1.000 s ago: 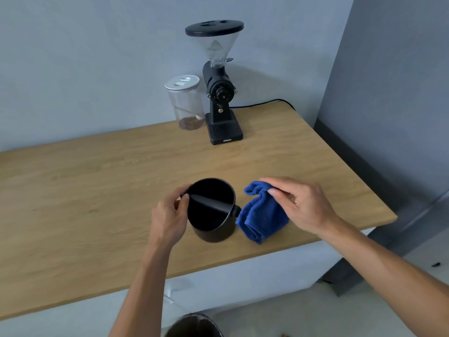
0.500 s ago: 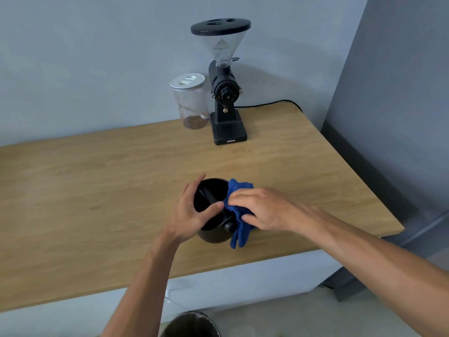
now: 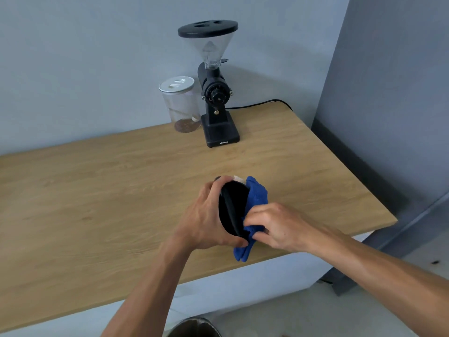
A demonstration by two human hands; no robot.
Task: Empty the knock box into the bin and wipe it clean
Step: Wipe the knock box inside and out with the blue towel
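The black knock box (image 3: 230, 207) is tipped on its side above the wooden counter's near edge, its mouth facing right. My left hand (image 3: 206, 215) wraps around its body from the left. My right hand (image 3: 274, 224) presses a blue cloth (image 3: 255, 200) into the mouth of the box; a fold of the cloth hangs down below it. The knock bar crosses the opening as a dark strip. The rim of the bin (image 3: 194, 328) shows on the floor at the bottom edge, under the counter's front.
A black coffee grinder (image 3: 215, 93) with a clear hopper stands at the back of the wooden counter (image 3: 97, 190); a clear lidded jar (image 3: 181, 105) is beside it on the left. The grinder's cable runs right along the wall. A grey wall panel rises on the right.
The right hand picked the cloth off the counter and pushed it into the box. The left hand tipped the box from upright onto its side.
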